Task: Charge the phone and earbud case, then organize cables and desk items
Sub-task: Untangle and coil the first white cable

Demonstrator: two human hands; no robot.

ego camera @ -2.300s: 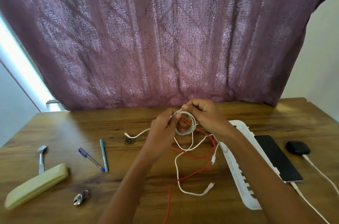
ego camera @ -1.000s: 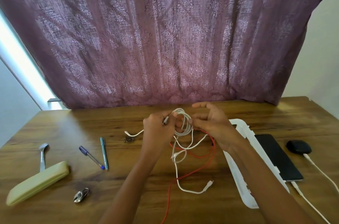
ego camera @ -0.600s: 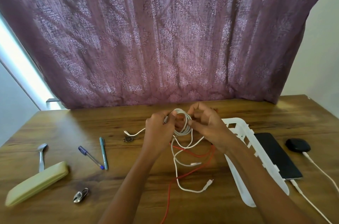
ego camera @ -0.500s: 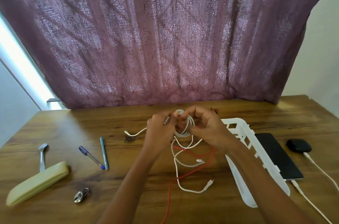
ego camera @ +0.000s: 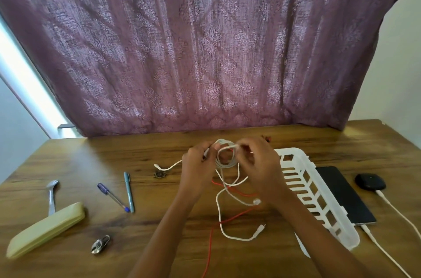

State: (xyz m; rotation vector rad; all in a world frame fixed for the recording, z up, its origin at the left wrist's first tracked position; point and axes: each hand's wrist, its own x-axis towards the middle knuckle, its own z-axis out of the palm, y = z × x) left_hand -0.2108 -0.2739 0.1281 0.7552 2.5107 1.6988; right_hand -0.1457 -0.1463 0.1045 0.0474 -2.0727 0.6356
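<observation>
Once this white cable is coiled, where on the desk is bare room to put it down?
Bare wood: the far left edge, between curtain and pens, and the far right corner behind the earbud case. Crowded: below the left hand and right hand, where white cable and red cable tangle, and the right side with basket and phone.

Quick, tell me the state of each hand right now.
Left hand: closed, pinching the white cable coil.
Right hand: closed, pinching the same coil at its top.
</observation>
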